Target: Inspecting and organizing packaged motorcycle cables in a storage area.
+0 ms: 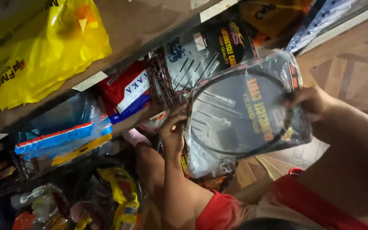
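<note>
The right hand (309,100) and the left hand (172,133) each have their grip closed on an edge of a clear packet (243,110). The packet holds a coiled black cable and is just in front of a shelf (120,51) of similar packets.

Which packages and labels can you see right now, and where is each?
Clear cable packet: centre, held by both hands, black card inside.
Similar black packet: shelf behind it.
Red, white and blue packet: shelf, centre-left.
Yellow bag: top left.
White label strips: shelf edge.
</note>
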